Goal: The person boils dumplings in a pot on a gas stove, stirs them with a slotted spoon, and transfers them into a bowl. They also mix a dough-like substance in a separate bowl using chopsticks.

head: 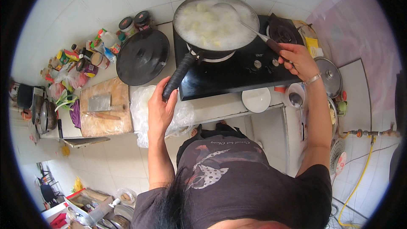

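A large wok (178,39) sits on the left burner of a black gas stove (219,81). White, foamy liquid fills it, with pale yellowish pieces (203,22) showing through the foam. My left hand (161,105) grips the wok's dark wrapped handle (179,76) near its end. In my right hand (299,60) is the brown handle of a metal ladle (261,35). The ladle's bowl lies in the foam, partly hidden, toward the far right side of the wok.
Left of the stove stand a black lid (143,57), seasoning jars and bottles (100,60), and a wooden board (105,127) with a cleaver (99,102) and a rolling pin (101,115). A white bowl (256,100) sits before the stove. At right are a pot lid (329,76) and a spoon (296,100) in a bowl.
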